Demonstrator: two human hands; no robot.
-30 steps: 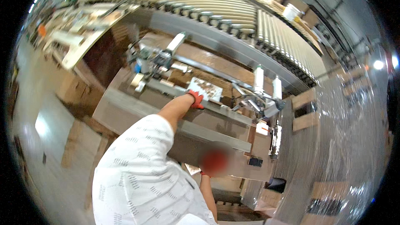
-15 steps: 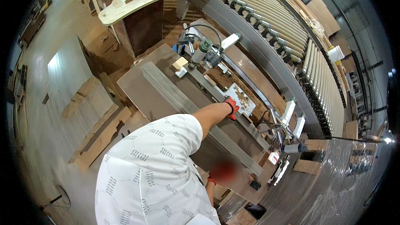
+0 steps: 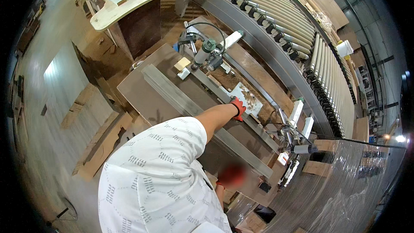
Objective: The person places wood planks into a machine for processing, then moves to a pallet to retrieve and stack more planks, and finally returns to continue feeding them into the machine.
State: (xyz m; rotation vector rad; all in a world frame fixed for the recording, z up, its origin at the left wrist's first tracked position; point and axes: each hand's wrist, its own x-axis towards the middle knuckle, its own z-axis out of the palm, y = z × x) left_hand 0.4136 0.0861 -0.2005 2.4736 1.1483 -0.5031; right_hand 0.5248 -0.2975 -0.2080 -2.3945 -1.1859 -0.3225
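My left hand [image 3: 238, 108], in a red glove, reaches across a brown work table [image 3: 166, 103]. Its fingers look spread and touch the long narrow grey strip [image 3: 258, 132] along the table's far side. Beside that hand is a white metal plate [image 3: 246, 98] strewn with sawdust. Nearer me, long grey boards [image 3: 172, 97] lie parallel to the strip and pass under my left forearm. My right hand [image 3: 233, 176], also red-gloved, is low over the near right part of the table. It is blurred, so its fingers and anything in them cannot be made out.
A motor unit [image 3: 204, 53] with hoses stands at the strip's far left end, another cylindrical motor [image 3: 304, 149] at its right end. Behind runs a roller conveyor [image 3: 276, 11]. A wooden side table [image 3: 103, 16] holds offcuts. Film-wrapped stacks [image 3: 340, 185] stand right; stacked panels [image 3: 82, 99] left.
The whole view has shifted slightly. The fingers of my left hand look more spread on the strip. My right hand stays low over the table, still blurred.
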